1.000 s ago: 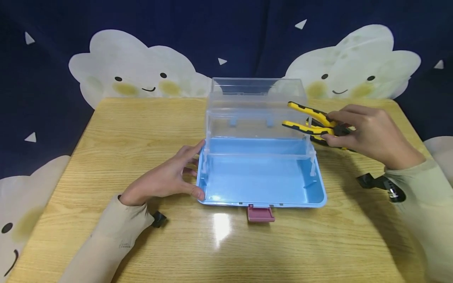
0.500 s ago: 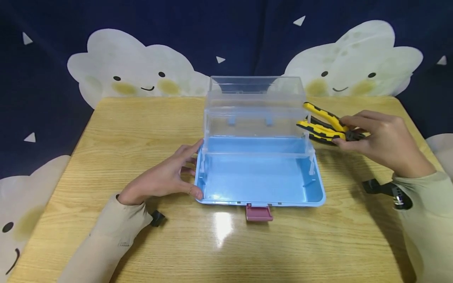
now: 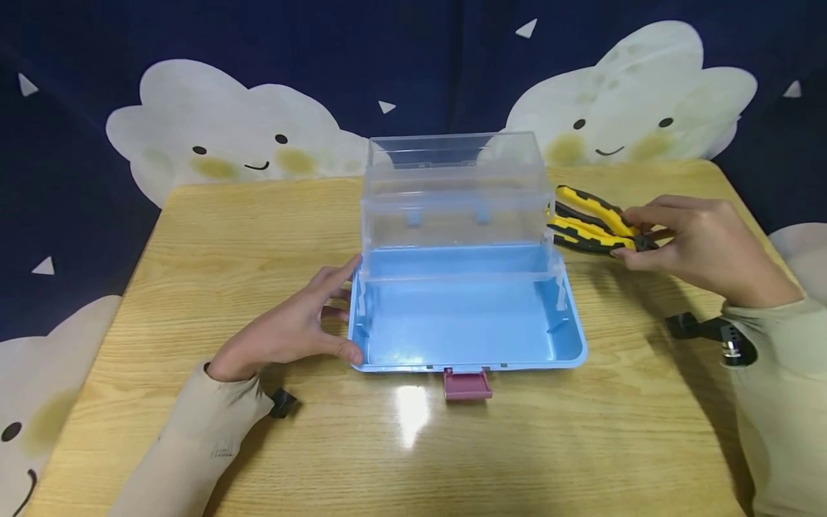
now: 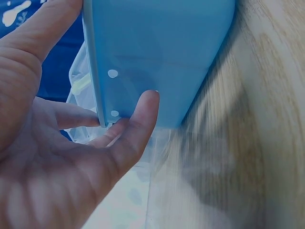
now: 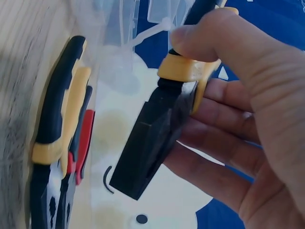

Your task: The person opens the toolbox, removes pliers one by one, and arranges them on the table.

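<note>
My left hand [image 3: 291, 323] spans the left end of a light-blue toolbox [image 3: 465, 327], thumb on its front rim. In the left wrist view its fingers are spread, with one fingertip against the blue side wall [image 4: 143, 38]. The toolbox has raised clear plastic trays and lid [image 3: 452, 215] at the back and a maroon latch [image 3: 467, 385] in front. To the right of the box, my right hand [image 3: 704, 240] pinches yellow-and-black pliers [image 5: 152, 136] near the pivot. Their handles point left, toward the clear trays, and are spread apart.
In the right wrist view, more yellow-and-black pliers [image 5: 52, 114] lie on the wooden table [image 3: 252, 251], beside a red-handled tool [image 5: 86, 138] partly hidden behind them. A dark cloud-patterned curtain [image 3: 323, 43] hangs behind the table.
My right hand has moved right with the pliers, drawing their handles away from in front of the clear trays. My left hand stays at the toolbox's left end. The head view has shifted slightly.
</note>
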A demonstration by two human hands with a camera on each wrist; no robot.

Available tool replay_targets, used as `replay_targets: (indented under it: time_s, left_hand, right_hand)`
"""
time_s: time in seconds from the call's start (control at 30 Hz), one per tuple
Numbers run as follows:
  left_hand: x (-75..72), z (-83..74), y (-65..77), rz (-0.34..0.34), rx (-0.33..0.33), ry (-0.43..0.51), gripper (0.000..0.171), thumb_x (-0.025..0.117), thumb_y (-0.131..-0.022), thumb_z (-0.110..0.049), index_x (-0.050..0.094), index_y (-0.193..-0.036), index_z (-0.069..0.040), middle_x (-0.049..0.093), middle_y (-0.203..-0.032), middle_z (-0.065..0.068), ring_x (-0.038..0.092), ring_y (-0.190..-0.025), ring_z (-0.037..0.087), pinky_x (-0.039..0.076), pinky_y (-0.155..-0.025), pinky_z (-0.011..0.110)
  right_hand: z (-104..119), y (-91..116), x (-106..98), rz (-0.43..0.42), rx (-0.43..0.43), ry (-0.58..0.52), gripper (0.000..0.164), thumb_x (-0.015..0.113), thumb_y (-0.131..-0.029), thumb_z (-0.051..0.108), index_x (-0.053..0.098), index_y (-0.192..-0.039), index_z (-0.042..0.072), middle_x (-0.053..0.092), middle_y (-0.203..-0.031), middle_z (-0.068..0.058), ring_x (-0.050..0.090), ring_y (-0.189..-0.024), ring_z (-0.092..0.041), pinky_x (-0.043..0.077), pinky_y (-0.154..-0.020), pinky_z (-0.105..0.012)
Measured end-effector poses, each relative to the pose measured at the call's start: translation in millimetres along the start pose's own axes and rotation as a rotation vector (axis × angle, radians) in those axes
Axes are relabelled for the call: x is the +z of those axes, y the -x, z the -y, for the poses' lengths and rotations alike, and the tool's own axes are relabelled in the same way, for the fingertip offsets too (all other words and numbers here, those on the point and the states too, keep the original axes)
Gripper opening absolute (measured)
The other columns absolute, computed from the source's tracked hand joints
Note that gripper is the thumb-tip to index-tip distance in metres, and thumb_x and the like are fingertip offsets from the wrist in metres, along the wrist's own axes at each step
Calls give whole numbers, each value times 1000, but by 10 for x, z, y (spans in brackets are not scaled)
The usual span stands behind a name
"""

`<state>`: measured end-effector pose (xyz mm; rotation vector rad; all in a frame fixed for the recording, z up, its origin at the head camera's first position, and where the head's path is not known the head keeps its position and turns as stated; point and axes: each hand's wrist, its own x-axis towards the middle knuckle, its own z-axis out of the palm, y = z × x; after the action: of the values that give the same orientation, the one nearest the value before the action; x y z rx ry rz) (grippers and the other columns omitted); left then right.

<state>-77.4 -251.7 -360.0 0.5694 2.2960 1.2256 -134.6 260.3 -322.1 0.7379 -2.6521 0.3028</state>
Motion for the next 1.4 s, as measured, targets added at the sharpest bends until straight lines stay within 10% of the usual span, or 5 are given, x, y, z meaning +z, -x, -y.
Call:
replay_targets:
  time_s: [0.9,1.4]
  left_hand:
    - [21,3,39,-1,-5,12,130,91,-74,-39,1,-167,-31,25,-161,16,49,-142,39,54,-114,45]
    - [24,-26,16,3,4,7,131,91,-74,-38,0,-168,-28,25,-160,17,46,-143,39,53,-114,44]
  right_hand:
    - [-312,94,146,351,114,72,48,96,-68,25,80,-107,2,74,-86,-4,58,-69,-11,50,-60,-32]
    - [-364,86,191,549,177,41,56,92,-76,31,77,-118,-1,78,-109,-19,70,-87,-22,59,-77,-48]
